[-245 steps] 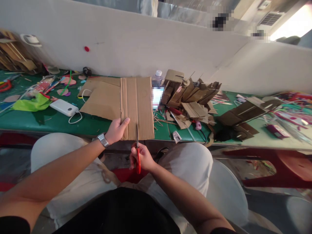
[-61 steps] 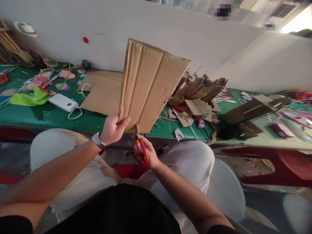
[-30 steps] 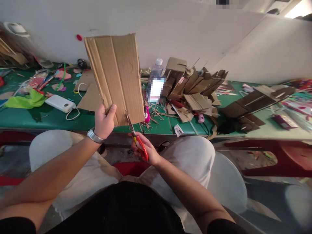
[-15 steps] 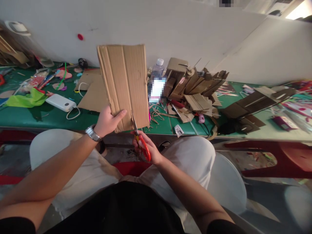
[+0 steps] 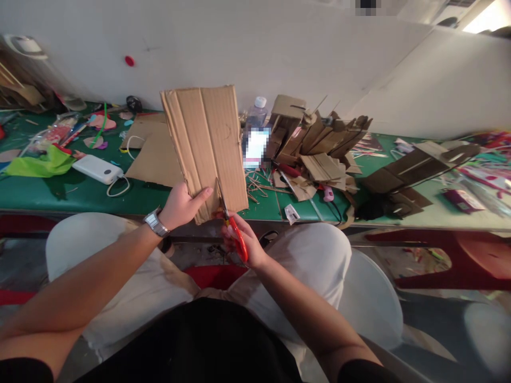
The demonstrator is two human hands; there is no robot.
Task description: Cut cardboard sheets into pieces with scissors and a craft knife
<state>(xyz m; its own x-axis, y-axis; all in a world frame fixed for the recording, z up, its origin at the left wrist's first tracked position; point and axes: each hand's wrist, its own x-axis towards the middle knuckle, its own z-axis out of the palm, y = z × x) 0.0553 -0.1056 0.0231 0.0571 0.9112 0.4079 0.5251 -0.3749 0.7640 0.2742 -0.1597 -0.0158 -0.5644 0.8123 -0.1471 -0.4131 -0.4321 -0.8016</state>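
Note:
My left hand grips a piece of corrugated cardboard by its lower left edge, thumb on the near face and fingers hidden behind. The sheet is held up, tilted a little, with creases running along its length. My right hand is wrapped around the red handles of a pair of scissors. Their blades point up and lie at the cardboard's bottom edge, on a slit in it.
On the green table a white power bank lies left, beside flat cardboard. Behind the held sheet stand a bottle and a lit phone. Right are cardboard constructions, a pink glue gun and a purple box.
The cardboard has dropped slightly and tilted, its lower end swinging a little to the right. Both hands have shifted slightly right with it; the scissors stay at its bottom edge.

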